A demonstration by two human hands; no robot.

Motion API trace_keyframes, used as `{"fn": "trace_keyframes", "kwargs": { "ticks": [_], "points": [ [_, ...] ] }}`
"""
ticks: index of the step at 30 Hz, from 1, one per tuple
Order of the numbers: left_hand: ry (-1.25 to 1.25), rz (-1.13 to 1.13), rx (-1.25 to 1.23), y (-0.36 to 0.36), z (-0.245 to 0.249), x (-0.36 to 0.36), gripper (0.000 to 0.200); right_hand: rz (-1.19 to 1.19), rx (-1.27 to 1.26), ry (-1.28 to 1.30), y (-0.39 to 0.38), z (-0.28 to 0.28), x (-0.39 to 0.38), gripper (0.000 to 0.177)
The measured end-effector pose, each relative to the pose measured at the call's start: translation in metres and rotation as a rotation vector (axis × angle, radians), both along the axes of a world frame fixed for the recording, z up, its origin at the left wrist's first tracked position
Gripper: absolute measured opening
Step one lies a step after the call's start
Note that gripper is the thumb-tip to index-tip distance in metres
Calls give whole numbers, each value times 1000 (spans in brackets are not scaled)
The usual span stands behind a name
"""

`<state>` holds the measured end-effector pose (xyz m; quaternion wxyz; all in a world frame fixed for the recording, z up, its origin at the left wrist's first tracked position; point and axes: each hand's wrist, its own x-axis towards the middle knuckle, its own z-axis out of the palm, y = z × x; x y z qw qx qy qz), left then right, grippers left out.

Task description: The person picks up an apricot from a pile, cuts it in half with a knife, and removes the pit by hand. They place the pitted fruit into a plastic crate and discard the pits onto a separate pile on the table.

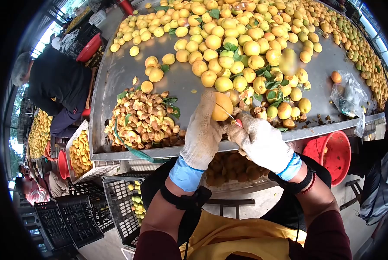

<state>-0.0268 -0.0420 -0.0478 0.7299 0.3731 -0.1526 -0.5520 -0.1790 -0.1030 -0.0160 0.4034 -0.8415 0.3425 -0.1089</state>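
My left hand (pixel 201 132), in a white knit glove over a blue one, is closed around a yellow-orange apricot (pixel 222 107). My right hand (pixel 259 141), gloved the same way, grips a small knife (pixel 237 123) by its red handle. The thin blade lies against the apricot's side facing me. Both hands are close together above the near edge of the metal table (pixel 168 99). Beyond them spreads a large heap of whole apricots (pixel 246 47) with green leaves. To the left lies a pile of brown-yellow pits or fruit scraps (pixel 142 117).
A clear plastic bag (pixel 349 95) lies on the table's right side. A red bucket (pixel 330 156) stands below it. Black crates (pixel 124 203) and a white crate of fruit (pixel 80 151) are at left, near a co-worker in dark clothes (pixel 59 82).
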Motion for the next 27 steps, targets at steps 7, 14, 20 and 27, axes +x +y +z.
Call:
{"fn": "trace_keyframes", "kwargs": {
  "ticks": [7,14,20,27],
  "points": [
    [-329,15,48,6,-2,-1,62,5,458,-18,-2,2,-1,43],
    [-728,41,18,10,-17,1,66,9,799,-296,4,-17,0,30],
    [-530,-27,-7,13,-8,4,64,-223,946,-569,24,-15,-3,30],
    [-618,41,40,17,-1,36,51,-204,584,-336,-34,34,-39,28]
  ]
}}
